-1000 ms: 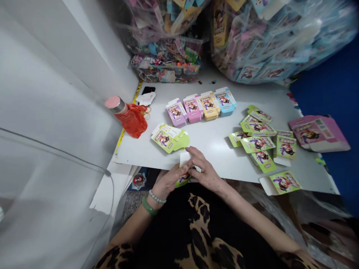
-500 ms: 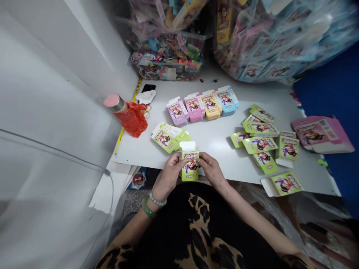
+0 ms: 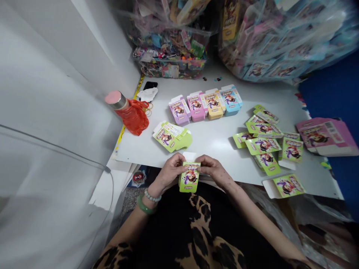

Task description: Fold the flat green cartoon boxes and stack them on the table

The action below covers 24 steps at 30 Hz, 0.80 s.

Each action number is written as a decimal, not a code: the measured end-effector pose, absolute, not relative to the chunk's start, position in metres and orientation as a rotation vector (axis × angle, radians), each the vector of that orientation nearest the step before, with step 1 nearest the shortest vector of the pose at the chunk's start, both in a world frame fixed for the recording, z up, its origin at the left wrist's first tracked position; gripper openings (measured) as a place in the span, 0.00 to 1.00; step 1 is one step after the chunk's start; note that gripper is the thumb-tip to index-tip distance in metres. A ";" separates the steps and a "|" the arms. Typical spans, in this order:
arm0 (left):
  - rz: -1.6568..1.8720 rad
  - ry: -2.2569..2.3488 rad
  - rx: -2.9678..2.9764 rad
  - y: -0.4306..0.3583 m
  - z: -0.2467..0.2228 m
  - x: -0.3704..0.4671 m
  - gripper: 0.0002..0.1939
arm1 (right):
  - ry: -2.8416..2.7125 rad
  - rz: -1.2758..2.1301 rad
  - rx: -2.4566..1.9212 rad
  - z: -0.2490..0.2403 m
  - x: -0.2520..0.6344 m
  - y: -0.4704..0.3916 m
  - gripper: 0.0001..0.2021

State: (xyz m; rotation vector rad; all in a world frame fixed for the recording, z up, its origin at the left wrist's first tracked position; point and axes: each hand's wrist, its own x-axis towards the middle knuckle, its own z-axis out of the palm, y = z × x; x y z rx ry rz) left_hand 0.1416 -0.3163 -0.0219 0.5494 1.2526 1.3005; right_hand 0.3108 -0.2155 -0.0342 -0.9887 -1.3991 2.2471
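Observation:
Between my two hands is a small green cardboard box [image 3: 190,181] printed with a cartoon figure, its white top flap standing up. My left hand [image 3: 171,170] grips the box's left side near the top, and my right hand [image 3: 213,170] pinches the upper right edge. Both thumbs lie on the printed front. Just beyond my left hand lies a flat stack of green cartons [image 3: 171,136]. Farther back stand a purple box [image 3: 179,110], a pink box [image 3: 197,106], a yellow box [image 3: 214,104] and a blue box [image 3: 231,99] in a row.
Several green boxes [image 3: 265,145] lie heaped on the right, beside a flattened pink carton [image 3: 327,136]. A bottle in a red bag [image 3: 134,116] stands at left, near a phone [image 3: 150,85]. Filled clear bags [image 3: 280,48] and a plastic bin [image 3: 171,69] line the back of the white table [image 3: 213,142].
Both hands have drawn the green box slightly down toward my body, and its top now tilts away. The fingers have shifted to its upper edge. The view has moved a little.

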 end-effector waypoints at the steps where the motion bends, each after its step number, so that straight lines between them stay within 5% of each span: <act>1: 1.253 1.253 0.574 -0.318 -0.024 0.142 0.17 | -1.424 2.238 -0.999 -0.035 0.312 -0.217 0.11; 6: 1.271 1.215 0.557 -0.319 -0.037 0.152 0.19 | -1.291 2.153 -1.029 -0.036 0.311 -0.220 0.15; 10: 1.384 1.209 0.439 -0.315 -0.035 0.160 0.32 | -1.310 2.032 -1.029 -0.037 0.310 -0.223 0.20; 16: 1.251 1.233 0.522 -0.316 -0.035 0.167 0.19 | -1.622 1.664 -1.042 -0.037 0.318 -0.227 0.08; 24: 1.287 1.496 0.703 -0.309 -0.035 0.168 0.16 | -1.567 2.028 -0.979 -0.024 0.311 -0.215 0.11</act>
